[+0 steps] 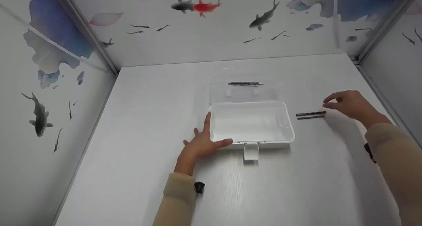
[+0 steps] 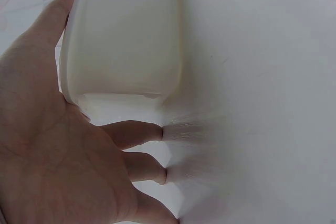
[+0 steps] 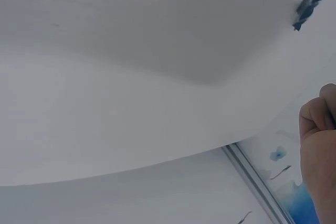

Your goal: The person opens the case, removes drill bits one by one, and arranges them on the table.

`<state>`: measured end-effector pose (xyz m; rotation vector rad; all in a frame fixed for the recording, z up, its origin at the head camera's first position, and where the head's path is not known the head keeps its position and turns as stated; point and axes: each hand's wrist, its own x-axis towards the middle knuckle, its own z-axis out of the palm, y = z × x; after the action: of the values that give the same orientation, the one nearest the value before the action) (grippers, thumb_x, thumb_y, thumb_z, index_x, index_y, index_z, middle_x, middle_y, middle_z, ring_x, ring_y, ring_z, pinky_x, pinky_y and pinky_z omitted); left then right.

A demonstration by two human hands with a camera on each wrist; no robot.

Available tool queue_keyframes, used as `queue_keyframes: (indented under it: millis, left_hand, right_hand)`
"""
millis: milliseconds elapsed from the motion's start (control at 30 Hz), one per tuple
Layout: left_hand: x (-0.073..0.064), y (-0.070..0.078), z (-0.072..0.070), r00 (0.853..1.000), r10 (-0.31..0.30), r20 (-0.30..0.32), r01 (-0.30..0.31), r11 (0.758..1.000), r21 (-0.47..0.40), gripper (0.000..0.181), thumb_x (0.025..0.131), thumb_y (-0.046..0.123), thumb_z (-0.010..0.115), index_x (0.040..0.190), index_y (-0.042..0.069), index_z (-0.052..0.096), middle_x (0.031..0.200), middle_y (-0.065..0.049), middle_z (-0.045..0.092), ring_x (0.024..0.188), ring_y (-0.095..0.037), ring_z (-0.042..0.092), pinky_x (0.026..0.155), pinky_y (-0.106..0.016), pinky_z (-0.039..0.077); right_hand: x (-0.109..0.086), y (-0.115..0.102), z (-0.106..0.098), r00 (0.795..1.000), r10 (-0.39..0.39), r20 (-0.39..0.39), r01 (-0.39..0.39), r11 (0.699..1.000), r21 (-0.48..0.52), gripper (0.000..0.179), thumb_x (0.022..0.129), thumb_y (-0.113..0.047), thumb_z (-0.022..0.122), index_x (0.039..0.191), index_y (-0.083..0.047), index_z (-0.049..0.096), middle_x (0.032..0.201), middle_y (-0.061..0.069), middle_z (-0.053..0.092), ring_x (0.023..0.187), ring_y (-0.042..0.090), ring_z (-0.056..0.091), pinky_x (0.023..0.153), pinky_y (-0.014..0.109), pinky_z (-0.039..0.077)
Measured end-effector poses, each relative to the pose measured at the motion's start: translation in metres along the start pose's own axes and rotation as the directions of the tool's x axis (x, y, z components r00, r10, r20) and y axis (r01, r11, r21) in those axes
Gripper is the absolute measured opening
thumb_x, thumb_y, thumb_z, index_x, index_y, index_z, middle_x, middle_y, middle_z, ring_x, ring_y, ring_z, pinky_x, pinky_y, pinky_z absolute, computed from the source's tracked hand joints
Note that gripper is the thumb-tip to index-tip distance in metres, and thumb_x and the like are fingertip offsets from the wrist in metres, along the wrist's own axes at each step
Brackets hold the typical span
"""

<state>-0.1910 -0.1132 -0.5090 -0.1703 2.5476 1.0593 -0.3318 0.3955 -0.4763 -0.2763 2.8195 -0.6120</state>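
Note:
A white plastic box stands with its clear lid folded back behind it. My left hand rests at the near-left corner, thumb along the front rim and index finger along the left side. In the left wrist view, the other fingers reach down to the table beside the box. Two dark drill bits lie side by side right of the box, the thicker one spiral-fluted. Just above their right end hovers my right hand, thumb and index finger slightly apart, nothing visible between them.
Several thin dark bits lie together at the clear lid. A white latch hangs open at the box's front. Printed panels rise behind the white table and on both sides.

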Motion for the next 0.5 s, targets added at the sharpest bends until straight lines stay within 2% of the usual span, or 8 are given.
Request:
queue_keyframes:
  millis: [200,267,400,500]
  left_hand:
    - [-0.001,0.000,0.000,1.000,0.000,-0.009,0.000,1.000,-0.002,0.135,0.074,0.083,0.077,0.169,0.045,-0.011,0.171,-0.015,0.039,0.168,-0.042,0.001,0.122,-0.083,-0.005]
    - [-0.001,0.000,-0.001,1.000,-0.002,-0.005,0.002,1.000,-0.001,0.135,0.075,0.082,0.077,0.169,0.045,-0.011,0.172,-0.015,0.038,0.168,-0.042,0.000,0.122,-0.083,-0.005]
    - [-0.002,0.001,-0.001,1.000,0.000,-0.001,0.000,1.000,0.005,0.133,0.075,0.083,0.077,0.169,0.046,-0.011,0.172,-0.016,0.037,0.168,-0.043,0.001,0.122,-0.083,-0.006]
    - [-0.002,0.001,-0.001,1.000,0.000,-0.001,0.000,1.000,0.007,0.133,0.075,0.083,0.076,0.169,0.047,-0.011,0.171,-0.016,0.038,0.168,-0.042,0.001,0.122,-0.083,-0.006]
  right_hand:
    - [0.004,-0.012,-0.023,0.999,0.030,-0.019,-0.029,0.998,0.055,0.062,0.103,-0.057,0.063,0.136,-0.005,0.070,0.131,0.031,0.055,0.115,0.043,0.050,0.087,0.055,0.047]
    - [0.005,-0.018,-0.030,0.999,0.032,-0.031,-0.030,0.997,0.074,0.064,0.103,-0.057,0.063,0.137,-0.004,0.069,0.135,0.032,0.054,0.118,0.044,0.048,0.088,0.056,0.047]
    - [0.007,-0.031,-0.041,0.997,0.020,-0.080,-0.013,0.997,0.082,0.065,0.102,-0.059,0.063,0.136,-0.005,0.070,0.131,0.029,0.055,0.111,0.039,0.048,0.078,0.046,0.046]
    - [0.010,-0.041,-0.047,0.995,0.013,-0.098,-0.004,0.996,0.084,0.066,0.101,-0.062,0.064,0.137,-0.007,0.071,0.134,0.029,0.055,0.113,0.040,0.048,0.079,0.050,0.047]
